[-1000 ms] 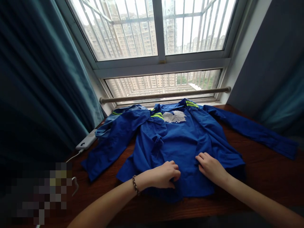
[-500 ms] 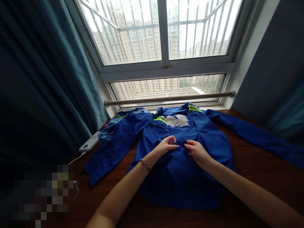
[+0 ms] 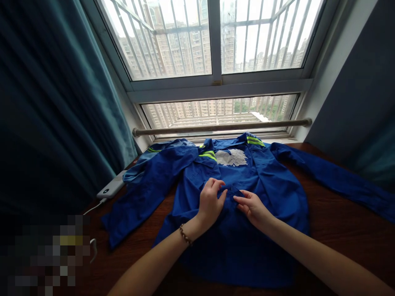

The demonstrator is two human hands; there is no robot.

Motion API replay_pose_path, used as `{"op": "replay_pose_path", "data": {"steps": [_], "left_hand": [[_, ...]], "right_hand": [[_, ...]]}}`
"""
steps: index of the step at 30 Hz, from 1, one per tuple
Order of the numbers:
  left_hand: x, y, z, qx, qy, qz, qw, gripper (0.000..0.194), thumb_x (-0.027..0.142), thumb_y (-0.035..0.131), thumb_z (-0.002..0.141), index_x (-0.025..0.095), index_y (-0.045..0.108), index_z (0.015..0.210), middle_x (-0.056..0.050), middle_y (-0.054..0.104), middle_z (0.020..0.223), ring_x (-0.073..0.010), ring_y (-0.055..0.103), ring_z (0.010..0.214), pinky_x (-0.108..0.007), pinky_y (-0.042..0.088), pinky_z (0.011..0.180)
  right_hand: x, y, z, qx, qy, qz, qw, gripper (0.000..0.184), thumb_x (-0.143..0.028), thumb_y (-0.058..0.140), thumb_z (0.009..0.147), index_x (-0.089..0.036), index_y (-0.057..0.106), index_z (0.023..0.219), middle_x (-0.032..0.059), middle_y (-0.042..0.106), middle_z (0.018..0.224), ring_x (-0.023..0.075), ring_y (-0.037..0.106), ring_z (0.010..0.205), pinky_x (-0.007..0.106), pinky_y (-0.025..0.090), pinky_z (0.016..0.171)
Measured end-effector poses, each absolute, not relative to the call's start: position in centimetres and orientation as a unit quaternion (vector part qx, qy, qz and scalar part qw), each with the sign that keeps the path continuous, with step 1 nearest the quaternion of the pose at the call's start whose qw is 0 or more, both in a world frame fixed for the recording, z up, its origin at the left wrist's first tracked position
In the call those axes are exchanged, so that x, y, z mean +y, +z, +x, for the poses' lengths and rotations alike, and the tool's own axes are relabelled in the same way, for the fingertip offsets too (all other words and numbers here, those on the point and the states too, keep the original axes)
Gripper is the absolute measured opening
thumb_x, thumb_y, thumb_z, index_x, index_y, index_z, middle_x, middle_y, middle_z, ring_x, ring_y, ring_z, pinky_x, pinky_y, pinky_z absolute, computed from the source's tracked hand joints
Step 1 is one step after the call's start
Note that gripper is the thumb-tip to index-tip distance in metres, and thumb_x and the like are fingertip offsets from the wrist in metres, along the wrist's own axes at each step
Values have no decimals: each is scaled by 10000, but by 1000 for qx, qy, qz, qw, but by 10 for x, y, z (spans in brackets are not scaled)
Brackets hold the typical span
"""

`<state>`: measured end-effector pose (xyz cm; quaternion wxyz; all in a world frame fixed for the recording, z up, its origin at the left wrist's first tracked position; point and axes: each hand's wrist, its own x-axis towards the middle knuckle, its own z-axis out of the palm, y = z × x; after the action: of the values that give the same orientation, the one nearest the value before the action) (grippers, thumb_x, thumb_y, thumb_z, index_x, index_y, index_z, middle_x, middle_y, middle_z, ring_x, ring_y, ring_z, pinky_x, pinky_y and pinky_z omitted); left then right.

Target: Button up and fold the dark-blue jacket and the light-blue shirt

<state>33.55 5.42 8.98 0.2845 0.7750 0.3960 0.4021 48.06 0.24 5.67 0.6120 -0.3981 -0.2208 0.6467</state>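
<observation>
Left hand (image 3: 212, 202) shifted away from rail (image 3: 222, 128), fingertips parted; right hand (image 3: 254, 209) pinching blue jacket (image 3: 237, 242), near side of rail. Likely light, limp; hold front edge (image 3: 235, 190), though shadow obscures it.

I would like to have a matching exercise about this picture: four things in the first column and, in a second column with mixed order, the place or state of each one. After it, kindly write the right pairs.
Column one
1. Bracelet
2. Right hand
3. Bar
4. White device

Column two
A. runs across in front of the lower window
B. has a cable at its near end
C. is around the left wrist
D. pinches the blue jacket

Right pairs: 1-C, 2-D, 3-A, 4-B
</observation>
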Motion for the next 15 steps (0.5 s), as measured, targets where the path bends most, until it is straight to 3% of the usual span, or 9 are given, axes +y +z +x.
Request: {"op": "replay_pose_path", "data": {"steps": [2,5,10,15], "left_hand": [[45,94,335,398,368,787,294,126,278,568,749,183,585,830,-22,573,753,-146,551,680,-259,417,640],[43,91,337,376,300,758,440,160,306,603,720,165,572,788,1,573,635,-130,553,533,-233,416,516],[58,81,339,355,256,624,648,216,321,638,687,122,569,734,-22,602,608,-140,597,537,-244,477,534],[72,75,339,412,281,525,689,215,259,685,645,109,542,700,-49,627,600,-121,599,501,-214,477,492]], "right_hand": [[3,60,480,-215,643,-394,621,268,-145,763,554,-163,611,774,1,642,746,113,603,669,217,486,645],[3,63,479,-220,637,-390,628,280,-143,770,544,-172,609,771,-13,635,728,106,600,654,206,480,628],[4,59,481,-243,638,-392,616,249,-198,756,587,-164,614,789,-2,632,732,104,590,654,205,463,613],[10,55,484,-230,626,-377,642,182,-267,728,632,-163,628,742,-12,616,683,89,566,620,207,451,608]]}}
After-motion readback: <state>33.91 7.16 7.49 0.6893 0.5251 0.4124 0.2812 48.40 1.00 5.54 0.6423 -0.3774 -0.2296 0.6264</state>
